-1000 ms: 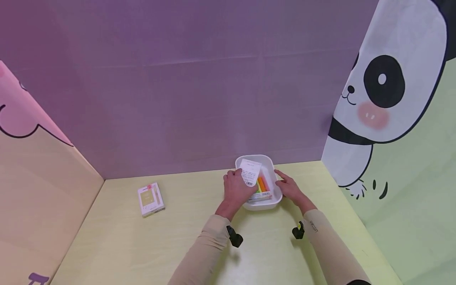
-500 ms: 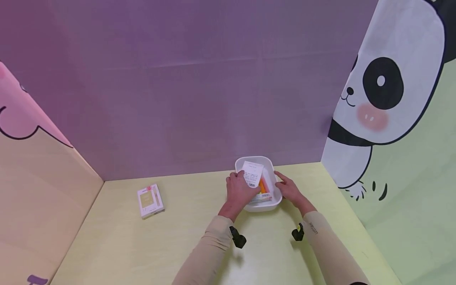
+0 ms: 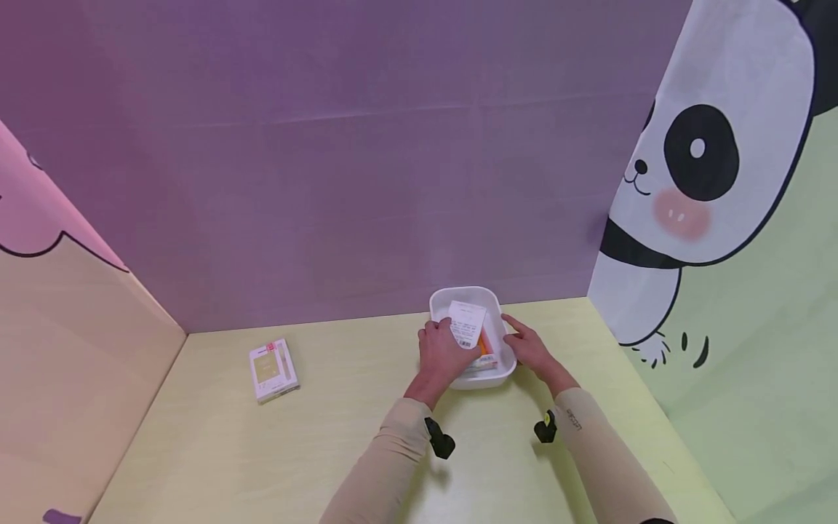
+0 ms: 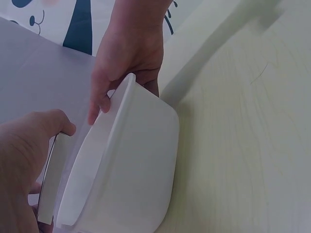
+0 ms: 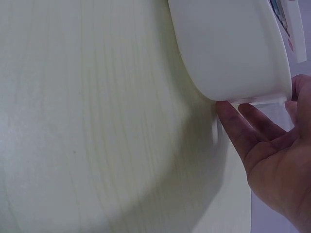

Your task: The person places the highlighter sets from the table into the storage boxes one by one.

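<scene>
A white plastic bin point(image 3: 507, 371) stands on the table near the back wall. My left hand point(image 3: 445, 354) grips a small flat white box point(image 3: 467, 324) with printed text and a barcode, tilted over the bin's opening. In the left wrist view the thin side of the box point(image 4: 54, 177) shows between thumb and fingers, beside the rim. My right hand point(image 3: 529, 348) holds the bin's right wall, with fingers outside and thumb at the rim, as the right wrist view shows my hand point(image 5: 277, 155). Inside the bin lie an orange stick-like item point(image 3: 485, 343) and a flat pack point(image 3: 481, 363), partly hidden.
A white and gold flat box point(image 3: 273, 370) lies on the table point(image 3: 262, 458) to the left. A purple backdrop point(image 3: 327, 182) rises right behind the bin. Side panels with a panda point(image 3: 694, 211) and a pink figure flank the table.
My left hand has shifted slightly right with the small white box, which now covers more of the coloured items in the bin. The right hand keeps its hold on the bin.
</scene>
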Tool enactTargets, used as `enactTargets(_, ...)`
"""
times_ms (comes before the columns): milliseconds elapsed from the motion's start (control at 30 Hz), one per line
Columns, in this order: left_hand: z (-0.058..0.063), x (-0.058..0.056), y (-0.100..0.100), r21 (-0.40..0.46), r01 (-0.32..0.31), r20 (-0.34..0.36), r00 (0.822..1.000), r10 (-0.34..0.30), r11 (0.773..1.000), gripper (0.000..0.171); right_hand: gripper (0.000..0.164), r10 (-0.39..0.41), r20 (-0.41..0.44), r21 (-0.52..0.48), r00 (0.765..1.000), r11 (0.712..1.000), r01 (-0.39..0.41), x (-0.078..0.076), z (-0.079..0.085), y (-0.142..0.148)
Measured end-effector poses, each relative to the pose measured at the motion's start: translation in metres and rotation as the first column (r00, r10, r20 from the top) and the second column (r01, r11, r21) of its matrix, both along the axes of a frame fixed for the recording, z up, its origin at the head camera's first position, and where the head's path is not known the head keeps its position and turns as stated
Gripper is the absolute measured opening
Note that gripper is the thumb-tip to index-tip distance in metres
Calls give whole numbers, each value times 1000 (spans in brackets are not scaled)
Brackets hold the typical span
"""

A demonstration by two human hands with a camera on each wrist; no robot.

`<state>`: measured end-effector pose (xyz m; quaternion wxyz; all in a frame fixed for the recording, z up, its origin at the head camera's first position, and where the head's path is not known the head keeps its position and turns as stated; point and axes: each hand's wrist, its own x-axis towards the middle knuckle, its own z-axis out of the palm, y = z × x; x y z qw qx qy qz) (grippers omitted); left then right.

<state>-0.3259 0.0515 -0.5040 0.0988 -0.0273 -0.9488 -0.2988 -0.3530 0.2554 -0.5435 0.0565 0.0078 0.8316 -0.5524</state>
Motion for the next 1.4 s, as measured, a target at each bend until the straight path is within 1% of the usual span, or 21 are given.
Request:
enactTargets(167,-2,2,0,-13,8,-21,1000,-9,1000,70,54,-3,-2,1,1000,1000,3,0,-2,-2)
enactTargets(267,-3,1,1,-17,3,-21,1000,-3,1000,71,54,-1,-4,-4,1000,1000,1,0,-2,-2)
enactTargets(367,-4,1,1,-23,12,-26,1000,-13,1000,78,54,-5,-5,-10,1000,1000,5,0,-2,-3)
enactTargets(467,-5,0,0,-32,28,-25,999,-28,999,86,54,7,-14,-8,1000,1000,-7,0,-2,-4)
enactTargets(533,-4,0,-2,-35,34,-15,999,-34,999,87,54,10,-15,-4,1000,1000,-11,0,-1,-5)
enactTargets(633,-4,-1,-4,-30,34,16,999,-34,999,82,54,6,-9,0,1000,1000,-6,0,1,-5)
enactTargets(700,-5,-2,-6,-27,37,25,999,-37,999,76,54,0,-6,6,1000,1000,0,1,2,-5)
enactTargets(900,-7,-4,-11,-5,52,4,999,-52,999,64,53,3,5,21,1000,1000,-3,2,6,-6)
enactTargets(1067,-10,-2,-15,11,62,-8,998,-61,998,57,53,-6,23,15,1000,1000,6,1,5,-6)
enactTargets(1233,-12,1,-26,17,66,1,998,-66,998,54,54,1,28,7,1000,1000,-2,1,3,-4)
enactTargets(1400,-17,0,-37,17,63,-1,998,-63,998,53,54,-7,40,-18,999,1000,8,2,3,-2)
